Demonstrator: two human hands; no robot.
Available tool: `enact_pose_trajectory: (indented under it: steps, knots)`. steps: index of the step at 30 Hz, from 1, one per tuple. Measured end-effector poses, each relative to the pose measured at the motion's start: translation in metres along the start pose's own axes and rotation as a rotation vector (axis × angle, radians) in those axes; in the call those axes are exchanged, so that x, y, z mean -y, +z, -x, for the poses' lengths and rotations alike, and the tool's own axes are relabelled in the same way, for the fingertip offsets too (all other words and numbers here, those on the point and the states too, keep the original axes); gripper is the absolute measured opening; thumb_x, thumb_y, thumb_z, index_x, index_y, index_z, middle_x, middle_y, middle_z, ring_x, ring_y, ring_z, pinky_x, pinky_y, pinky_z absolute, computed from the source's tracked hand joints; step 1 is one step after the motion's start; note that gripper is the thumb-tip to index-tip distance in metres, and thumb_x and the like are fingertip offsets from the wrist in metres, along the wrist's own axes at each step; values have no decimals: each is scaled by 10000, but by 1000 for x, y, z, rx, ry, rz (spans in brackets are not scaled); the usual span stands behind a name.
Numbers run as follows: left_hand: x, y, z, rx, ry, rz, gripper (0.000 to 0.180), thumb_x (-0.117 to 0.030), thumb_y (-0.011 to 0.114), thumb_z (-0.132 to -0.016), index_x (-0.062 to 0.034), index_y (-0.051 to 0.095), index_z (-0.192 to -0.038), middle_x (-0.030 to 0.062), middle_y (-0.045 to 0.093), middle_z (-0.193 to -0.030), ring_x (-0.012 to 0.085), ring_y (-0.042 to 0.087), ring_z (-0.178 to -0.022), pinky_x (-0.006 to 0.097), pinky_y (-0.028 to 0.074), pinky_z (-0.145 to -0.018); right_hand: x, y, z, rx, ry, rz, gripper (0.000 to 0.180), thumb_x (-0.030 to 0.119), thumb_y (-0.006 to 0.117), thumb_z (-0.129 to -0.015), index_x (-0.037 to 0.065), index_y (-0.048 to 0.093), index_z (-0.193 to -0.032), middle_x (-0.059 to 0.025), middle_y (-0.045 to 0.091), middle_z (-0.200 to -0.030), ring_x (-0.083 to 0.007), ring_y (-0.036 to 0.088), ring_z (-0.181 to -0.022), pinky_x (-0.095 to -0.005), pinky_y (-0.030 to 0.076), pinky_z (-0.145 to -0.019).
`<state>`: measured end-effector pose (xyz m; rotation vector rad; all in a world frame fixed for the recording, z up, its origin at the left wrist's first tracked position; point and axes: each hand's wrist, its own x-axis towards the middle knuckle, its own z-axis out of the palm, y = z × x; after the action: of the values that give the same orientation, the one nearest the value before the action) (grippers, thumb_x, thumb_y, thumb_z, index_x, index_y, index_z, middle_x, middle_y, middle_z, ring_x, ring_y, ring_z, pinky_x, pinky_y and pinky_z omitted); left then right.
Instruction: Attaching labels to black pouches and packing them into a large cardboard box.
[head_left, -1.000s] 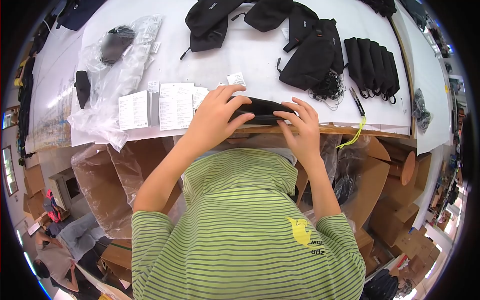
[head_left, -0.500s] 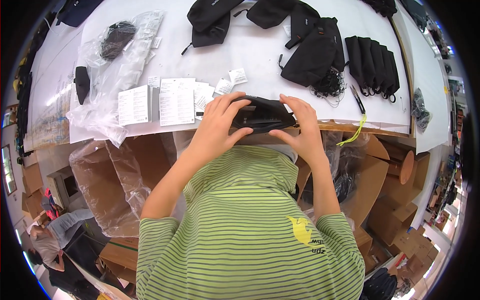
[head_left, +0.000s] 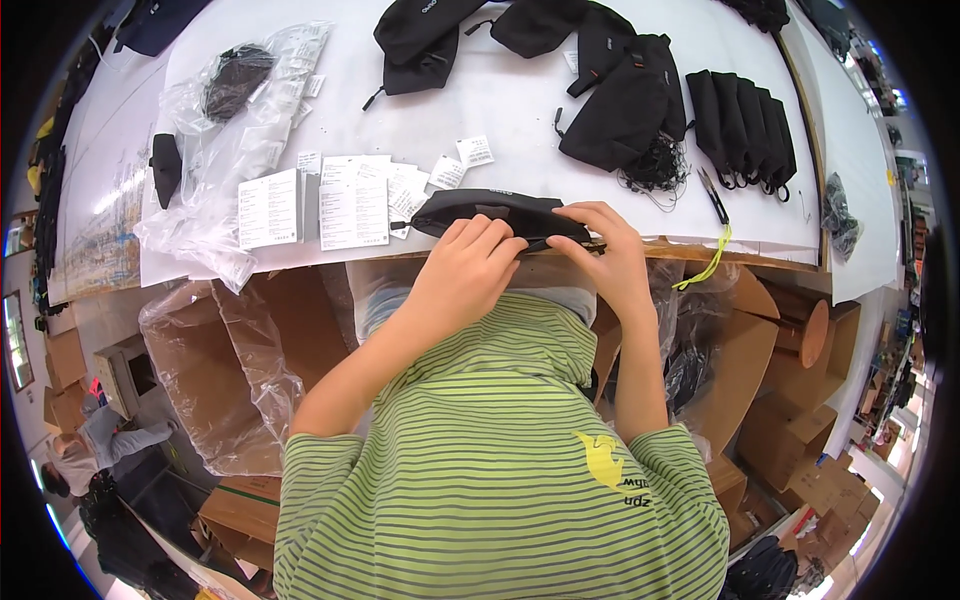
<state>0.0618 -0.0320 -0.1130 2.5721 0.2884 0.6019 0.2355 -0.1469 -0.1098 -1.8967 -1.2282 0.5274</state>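
Observation:
A black fabric pouch (head_left: 450,211) lies across the front edge of the table, its mouth gaping a little towards me. A zip pull sticks out at its left end. My left hand (head_left: 468,262) is closed on the near rim around the middle, fingers curled over it. At the right end my right hand (head_left: 607,250) grips the pouch between thumb and fingers. What lies inside the pouch is hidden. Just left of it are small white labels (head_left: 447,172) and stacks of white printed cards (head_left: 355,205).
Finished-looking black pouches (head_left: 625,110) lie at the back, and several stand in a row (head_left: 745,130) at right. Thread snips (head_left: 714,195) with a yellow-green cord lie near the edge. Clear plastic bags (head_left: 240,160) cover the left. Cardboard boxes (head_left: 225,380) stand below; another person (head_left: 80,455) is lower left.
My left hand has moved from the pouch's left end to its near rim, closer to my right hand. The pouch's mouth has narrowed. The other person has shifted.

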Motion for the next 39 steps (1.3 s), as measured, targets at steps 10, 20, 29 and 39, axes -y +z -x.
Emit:
enact_pose_trajectory:
  steps: [10,20,29,39]
  knots:
    - [-10,2,4,103,-83,-34,192,-104,663,-757,-30,641,-932,42,521,-827,207,508,-782,319,407,-701,-9,11,1,-119,67,-25,159,149,657,-798,42,685,-911,-90,657,-870,-240,619,-793,-307,469,-701]
    - [-9,-1,1,82,-183,-73,284,-97,659,-750,-23,592,-1015,71,505,-890,246,493,-859,349,399,-778,-7,12,-5,-142,100,-48,180,170,642,-819,35,683,-931,-100,673,-866,-235,627,-761,-294,464,-693]
    - [-2,6,-8,-16,-177,-31,335,-36,618,-750,-53,578,-1083,74,540,-944,249,524,-889,366,406,-797,-8,2,-2,-51,167,-269,202,119,553,-894,22,647,-1045,-39,657,-963,-96,556,-843,-229,427,-768]
    - [1,12,-14,-36,-182,-41,344,-41,625,-751,-79,602,-1092,76,530,-961,245,514,-912,382,398,-805,-13,4,7,-119,1,-210,287,155,659,-803,54,627,-1069,-67,628,-1064,-198,571,-969,-301,414,-877]
